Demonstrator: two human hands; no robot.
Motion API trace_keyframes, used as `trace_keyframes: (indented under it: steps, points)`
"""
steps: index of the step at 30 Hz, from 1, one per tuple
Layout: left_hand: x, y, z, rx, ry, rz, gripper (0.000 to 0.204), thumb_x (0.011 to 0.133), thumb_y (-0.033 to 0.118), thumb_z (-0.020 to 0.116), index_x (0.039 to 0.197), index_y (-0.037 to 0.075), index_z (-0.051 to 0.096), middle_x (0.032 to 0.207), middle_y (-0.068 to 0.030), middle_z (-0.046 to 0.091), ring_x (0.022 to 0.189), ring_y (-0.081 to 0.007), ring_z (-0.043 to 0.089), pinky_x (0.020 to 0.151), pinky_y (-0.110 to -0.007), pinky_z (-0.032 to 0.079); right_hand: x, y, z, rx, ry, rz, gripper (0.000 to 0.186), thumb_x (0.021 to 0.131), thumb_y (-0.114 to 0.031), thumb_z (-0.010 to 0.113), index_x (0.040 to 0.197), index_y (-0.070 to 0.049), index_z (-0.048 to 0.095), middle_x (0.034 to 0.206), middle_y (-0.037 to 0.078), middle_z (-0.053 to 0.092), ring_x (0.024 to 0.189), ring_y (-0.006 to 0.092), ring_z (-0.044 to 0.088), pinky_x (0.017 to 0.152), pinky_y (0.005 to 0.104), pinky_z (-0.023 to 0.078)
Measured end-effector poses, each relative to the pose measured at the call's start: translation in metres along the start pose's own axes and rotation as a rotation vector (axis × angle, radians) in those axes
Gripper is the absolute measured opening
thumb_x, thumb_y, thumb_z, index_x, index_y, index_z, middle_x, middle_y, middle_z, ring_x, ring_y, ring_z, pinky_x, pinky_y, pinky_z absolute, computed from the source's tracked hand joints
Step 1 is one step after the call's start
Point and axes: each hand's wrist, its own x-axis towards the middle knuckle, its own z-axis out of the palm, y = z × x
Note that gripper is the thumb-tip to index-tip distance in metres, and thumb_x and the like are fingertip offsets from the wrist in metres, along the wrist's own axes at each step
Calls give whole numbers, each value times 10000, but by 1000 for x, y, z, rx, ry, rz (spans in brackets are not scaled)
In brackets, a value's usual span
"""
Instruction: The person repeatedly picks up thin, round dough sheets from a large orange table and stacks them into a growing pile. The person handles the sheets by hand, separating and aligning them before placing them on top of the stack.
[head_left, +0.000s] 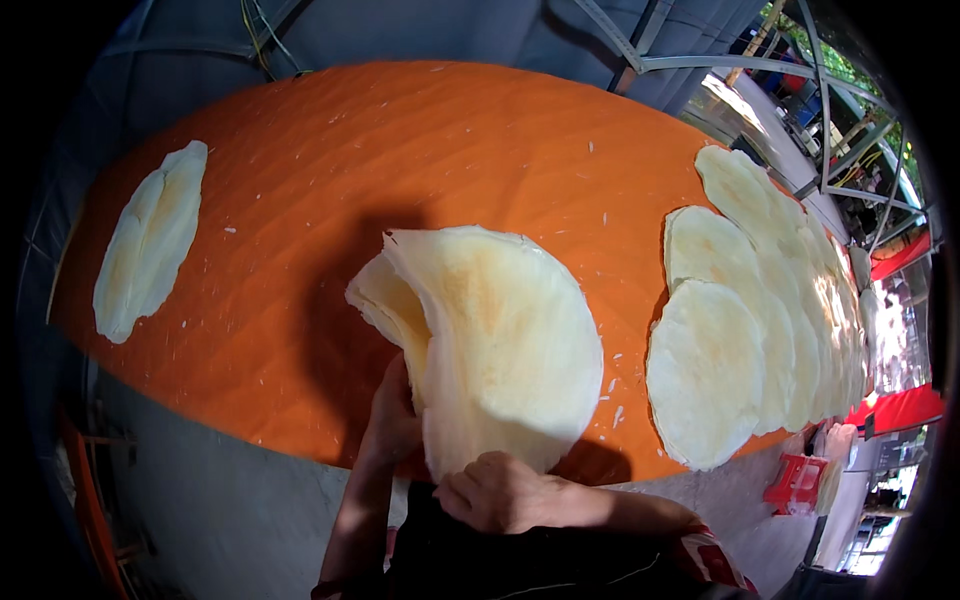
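Note:
I hold a large, thin, pale round flatbread (515,330) with light brown patches, partly folded over, above an orange-covered table. Its left side curls up, and an inner layer shows in the fold; I cannot tell whether this is one sheet or more. My right hand (500,493) is closed on the near edge, fingers curled. At the left side, my left hand (396,420) grips the fold, its fingers partly hidden behind the bread. On the table's left lies a folded flatbread (150,245).
Several round flatbreads (705,370) overlap along the right side of the orange table (480,130). White flakes are scattered over the cover. Metal frame bars (720,62) stand beyond the far edge. A red crate (797,482) is on the floor at the right.

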Motion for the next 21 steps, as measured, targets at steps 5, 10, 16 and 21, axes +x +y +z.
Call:
trace_keyframes:
  steps: [5, 10, 16, 21]
  points:
    - [4, 7, 3, -117, 68, -104, 573, 696, 190, 683, 1164, -1, 412, 1076, -90, 511, 956, -160, 494, 810, -294, 421, 19, -2, 1, -87, -13, 9, 183, 676, -177, 516, 747, -14, 558, 606, 42, 491, 551, 160, 517, 459, 264, 380]
    - [-25, -26, -23, -490, 36, -154, 630, 668, 86, 672, 1217, 11, 372, 1143, -125, 496, 1026, -243, 500, 868, -367, 425, 1, 3, 66, 727, -32, 487, 121, 703, -154, 524, 675, -37, 529, 606, 66, 515, 523, 171, 478, 472, 286, 389]
    - [-17, -52, -31, -235, -107, -283, 633, 747, 175, 636, 1271, 26, 312, 1239, -167, 400, 1079, -311, 433, 880, -456, 390, -13, 36, 110, 637, -14, 768, 87, 690, -130, 538, 658, -50, 524, 589, 92, 524, 511, 238, 467, 473, 322, 392]
    - [-31, -44, -43, -9, 178, -412, 761, 754, 279, 638, 1326, 57, 188, 1250, -190, 379, 1116, -356, 388, 848, -519, 394, -50, 58, -18, 349, -198, 738, 44, 662, -83, 547, 680, -44, 555, 644, 160, 542, 695, 341, 521, 595, 411, 421]
